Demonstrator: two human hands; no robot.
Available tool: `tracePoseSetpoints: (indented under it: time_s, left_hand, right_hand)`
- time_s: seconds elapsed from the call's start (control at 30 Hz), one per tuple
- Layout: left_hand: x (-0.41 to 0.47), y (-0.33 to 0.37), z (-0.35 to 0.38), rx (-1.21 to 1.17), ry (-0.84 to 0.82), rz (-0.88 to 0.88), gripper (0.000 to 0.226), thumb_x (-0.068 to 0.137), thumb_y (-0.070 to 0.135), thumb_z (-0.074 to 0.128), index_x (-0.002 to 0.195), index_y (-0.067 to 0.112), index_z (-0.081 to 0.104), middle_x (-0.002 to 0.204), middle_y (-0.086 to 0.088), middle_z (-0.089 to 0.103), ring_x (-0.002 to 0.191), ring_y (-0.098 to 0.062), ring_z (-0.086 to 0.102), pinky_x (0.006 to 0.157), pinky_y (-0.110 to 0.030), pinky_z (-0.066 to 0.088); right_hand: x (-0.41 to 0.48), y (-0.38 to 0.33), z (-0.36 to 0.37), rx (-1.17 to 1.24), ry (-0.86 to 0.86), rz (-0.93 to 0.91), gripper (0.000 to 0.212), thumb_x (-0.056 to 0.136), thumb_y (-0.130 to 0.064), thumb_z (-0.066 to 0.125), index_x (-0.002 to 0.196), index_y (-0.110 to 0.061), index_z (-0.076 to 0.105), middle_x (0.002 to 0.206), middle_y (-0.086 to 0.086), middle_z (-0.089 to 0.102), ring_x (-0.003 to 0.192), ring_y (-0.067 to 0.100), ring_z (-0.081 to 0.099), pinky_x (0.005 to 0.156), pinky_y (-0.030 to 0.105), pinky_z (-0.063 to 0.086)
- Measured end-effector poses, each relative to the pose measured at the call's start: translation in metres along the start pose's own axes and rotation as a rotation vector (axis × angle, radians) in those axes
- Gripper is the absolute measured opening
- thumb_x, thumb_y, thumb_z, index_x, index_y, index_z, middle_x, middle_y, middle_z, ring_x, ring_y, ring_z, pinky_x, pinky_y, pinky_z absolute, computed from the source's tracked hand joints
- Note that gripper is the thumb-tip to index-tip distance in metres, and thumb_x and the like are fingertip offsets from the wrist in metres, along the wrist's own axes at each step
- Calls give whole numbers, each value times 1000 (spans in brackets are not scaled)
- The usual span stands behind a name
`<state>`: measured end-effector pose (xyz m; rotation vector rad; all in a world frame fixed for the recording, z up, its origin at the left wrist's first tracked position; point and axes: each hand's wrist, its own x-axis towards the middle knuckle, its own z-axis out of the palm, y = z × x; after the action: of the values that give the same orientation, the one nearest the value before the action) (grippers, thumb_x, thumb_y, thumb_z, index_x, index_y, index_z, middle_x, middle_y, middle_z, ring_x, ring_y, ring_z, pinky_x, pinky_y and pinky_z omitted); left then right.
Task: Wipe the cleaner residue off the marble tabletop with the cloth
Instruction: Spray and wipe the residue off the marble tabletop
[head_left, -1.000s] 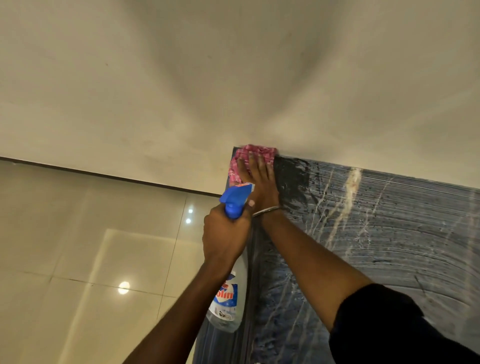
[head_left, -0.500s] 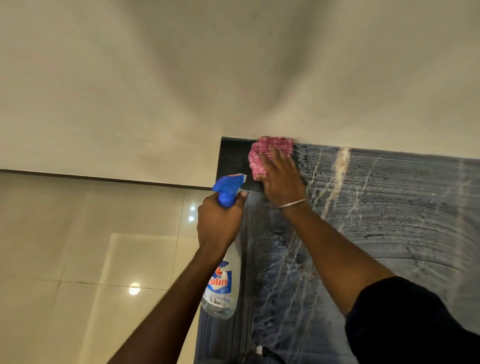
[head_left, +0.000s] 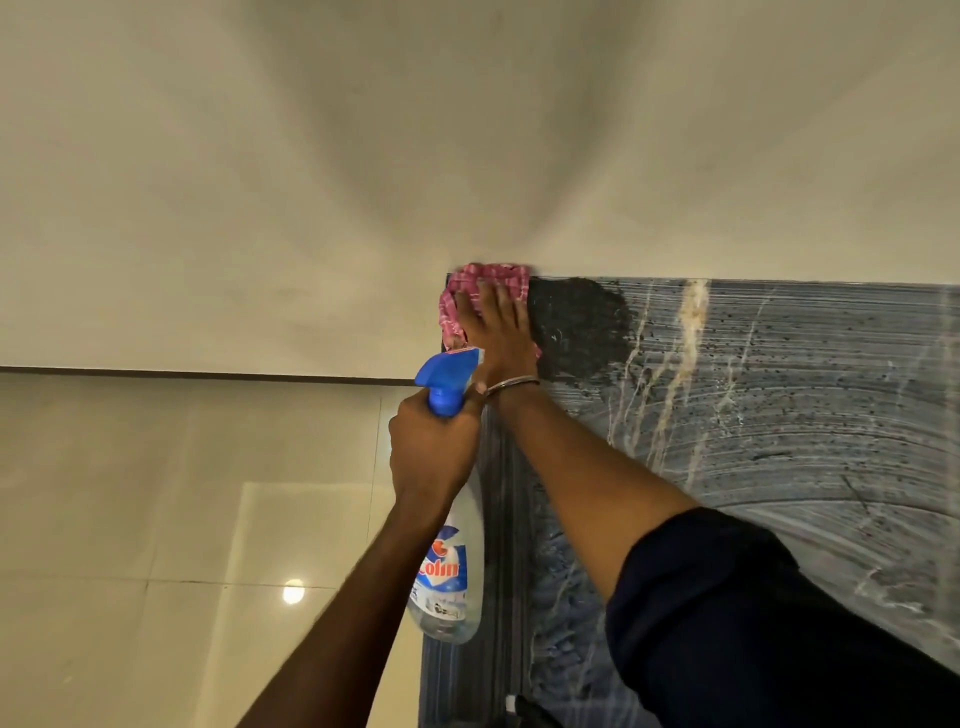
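The dark marble tabletop (head_left: 779, 405) with pale veins fills the right side and carries curved whitish cleaner streaks. A pink checked cloth (head_left: 470, 283) lies pressed into the tabletop's far left corner against the wall. My right hand (head_left: 498, 332) lies flat on the cloth, fingers spread, a metal bangle at the wrist. Just right of the cloth a dark patch (head_left: 576, 327) shows bare stone without streaks. My left hand (head_left: 434, 452) grips the neck of a clear spray bottle (head_left: 447, 571) with a blue trigger head, held over the tabletop's left edge.
A cream wall (head_left: 363, 156) rises directly behind the tabletop. Glossy beige floor tiles (head_left: 156, 519) with a lamp reflection lie to the left, below the table's ribbed left edge (head_left: 498, 519). My dark sleeve (head_left: 753, 623) covers the lower right.
My right hand slid the cloth left from beside the pale vein back into the far left corner, leaving a dark wiped patch. The bottle hand stayed roughly in place.
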<state>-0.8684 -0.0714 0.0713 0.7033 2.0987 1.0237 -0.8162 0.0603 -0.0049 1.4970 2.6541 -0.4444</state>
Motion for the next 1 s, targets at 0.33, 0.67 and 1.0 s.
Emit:
tracePoseSetpoints:
  time_s: [0.33, 0.67, 1.0]
  left_hand:
    - [-28, 11, 5, 54, -9, 69, 24, 89, 36, 65, 72, 24, 53, 62, 0, 56, 58, -16, 55, 65, -29, 49]
    - [-48, 7, -18, 7, 32, 48, 24, 90, 34, 66, 73, 20, 55, 61, -2, 57, 59, -18, 59, 66, -32, 52]
    - [-16, -11, -49, 108, -42, 100, 23, 83, 35, 72, 75, 18, 58, 63, -5, 61, 62, -26, 62, 70, -41, 57]
  right_hand:
    - [-37, 88, -7, -25, 135, 187, 71, 92, -32, 50, 153, -18, 15, 160, 16, 13, 147, 37, 10, 119, 52, 13]
    - [-34, 56, -5, 35, 83, 291, 72, 94, -32, 51, 153, -17, 13, 160, 20, 9, 147, 40, 4, 118, 55, 9]
    - [-44, -8, 16, -12, 56, -9, 73, 94, -33, 50, 154, -19, 10, 161, 14, 9, 148, 35, 5, 120, 49, 6]
